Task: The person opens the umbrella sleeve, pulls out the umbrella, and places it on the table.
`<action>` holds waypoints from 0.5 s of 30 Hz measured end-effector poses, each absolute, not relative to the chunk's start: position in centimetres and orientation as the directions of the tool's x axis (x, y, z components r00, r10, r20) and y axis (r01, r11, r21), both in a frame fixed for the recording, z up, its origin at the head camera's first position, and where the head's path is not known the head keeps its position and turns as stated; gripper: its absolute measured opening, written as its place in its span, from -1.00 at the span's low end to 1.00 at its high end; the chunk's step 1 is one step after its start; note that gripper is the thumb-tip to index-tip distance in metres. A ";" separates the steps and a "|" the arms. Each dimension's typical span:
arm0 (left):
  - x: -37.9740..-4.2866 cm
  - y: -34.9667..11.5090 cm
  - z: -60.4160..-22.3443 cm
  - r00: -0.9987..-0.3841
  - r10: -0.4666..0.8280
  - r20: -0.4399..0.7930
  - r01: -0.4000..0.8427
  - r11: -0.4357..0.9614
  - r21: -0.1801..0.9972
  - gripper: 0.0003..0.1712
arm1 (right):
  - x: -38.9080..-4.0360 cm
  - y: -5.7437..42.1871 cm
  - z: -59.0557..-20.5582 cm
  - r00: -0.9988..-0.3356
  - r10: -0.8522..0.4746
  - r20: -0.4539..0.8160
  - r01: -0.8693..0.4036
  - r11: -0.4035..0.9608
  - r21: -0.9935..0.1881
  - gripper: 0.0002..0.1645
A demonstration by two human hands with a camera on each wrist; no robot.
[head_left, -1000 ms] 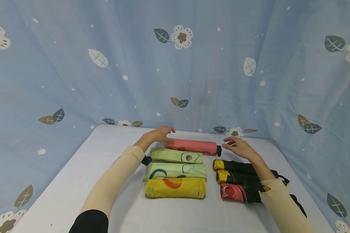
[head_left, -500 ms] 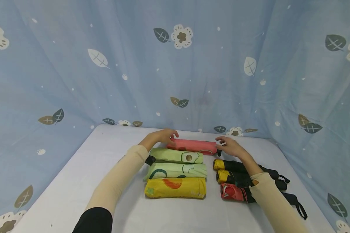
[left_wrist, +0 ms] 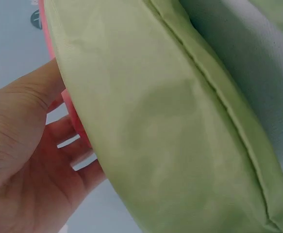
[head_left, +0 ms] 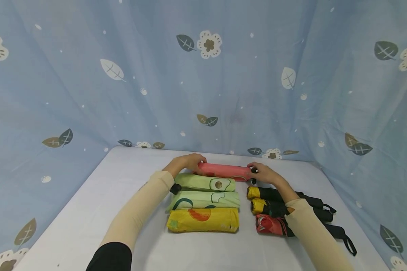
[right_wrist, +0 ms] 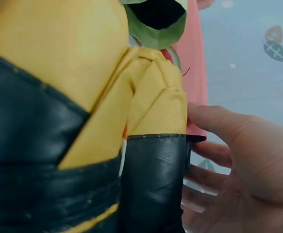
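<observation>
A pink folding umbrella (head_left: 225, 171) with a black handle end lies crosswise at the far side of the table. My left hand (head_left: 192, 162) grips its left end, thumb on the near side and fingers curled behind. My right hand (head_left: 266, 174) pinches the right end by the handle; in the right wrist view the thumb lies on the pink fabric (right_wrist: 194, 73). Just nearer, two light green rolled umbrellas (head_left: 196, 181) and a yellow one (head_left: 220, 222) lie in parallel. The green fabric (left_wrist: 156, 121) hides part of my left fingers in the left wrist view.
Beneath my right forearm lie two black-and-yellow rolled umbrellas (head_left: 271, 193) and a red-and-black one (head_left: 270, 225) with a wrist strap (head_left: 350, 245). A blue patterned curtain (head_left: 237, 94) rises behind the white table (head_left: 203, 250).
My right hand has moved left onto the handle end of the pink umbrella. My left hand has come down slightly and closed round its left end. The other umbrellas have stayed put.
</observation>
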State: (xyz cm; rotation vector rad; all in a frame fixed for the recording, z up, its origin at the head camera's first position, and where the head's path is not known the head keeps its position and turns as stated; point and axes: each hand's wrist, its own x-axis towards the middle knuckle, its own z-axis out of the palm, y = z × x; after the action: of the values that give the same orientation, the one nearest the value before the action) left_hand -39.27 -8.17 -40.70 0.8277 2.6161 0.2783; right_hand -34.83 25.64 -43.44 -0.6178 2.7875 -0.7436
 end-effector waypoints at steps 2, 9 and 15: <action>-39.3 -8.1 -40.7 -0.754 0.586 -0.297 0.513 0.807 0.292 -0.38 | -35.0 25.7 -43.4 -0.890 -0.447 -0.091 -0.350 0.797 -0.492 -0.34; -39.4 -7.8 -40.9 -0.755 0.587 -0.293 0.529 0.808 0.259 -0.40 | -35.3 25.7 -43.0 -0.884 -0.435 -0.171 -0.308 0.816 -0.489 -0.44; -39.3 -7.6 -41.2 -0.747 0.604 -0.278 0.558 0.797 0.233 -0.46 | -35.7 25.8 -43.3 -0.892 -0.421 -0.165 -0.317 0.842 -0.437 -0.48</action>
State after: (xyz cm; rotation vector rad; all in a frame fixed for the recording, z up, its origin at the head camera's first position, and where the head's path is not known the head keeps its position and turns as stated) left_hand -39.31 -7.62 -41.19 0.8843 2.6464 0.1916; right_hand -35.75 25.79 -43.35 -0.5644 2.7657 -0.5928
